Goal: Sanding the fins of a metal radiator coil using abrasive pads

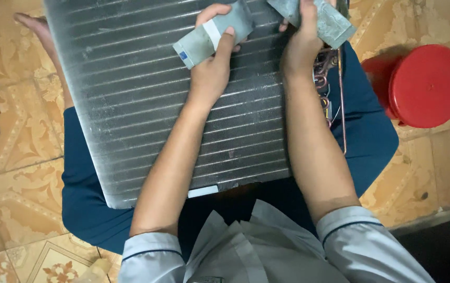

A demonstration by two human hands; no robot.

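A finned coil panel is steadied across the lap while grey tape is handled above it.

The tiled floor (pixel 15 152) fills the surroundings; a red plastic stool (pixel 428 86) stands at three o'clock, well apart from the work. The finned coil panel (pixel 146 105) is laid flat over the blue-trousered thighs, apparently so that both hands are left free; its copper tubing (pixel 335 89) is kept at the right edge. At twelve o'clock, over the panel's far edge, a grey tape roll (pixel 209 34) is gripped by the left hand (pixel 214 65), fingers wrapped shut round it. A grey tape strip (pixel 332 23) is pinched by the right hand (pixel 301 44), seemingly held taut.
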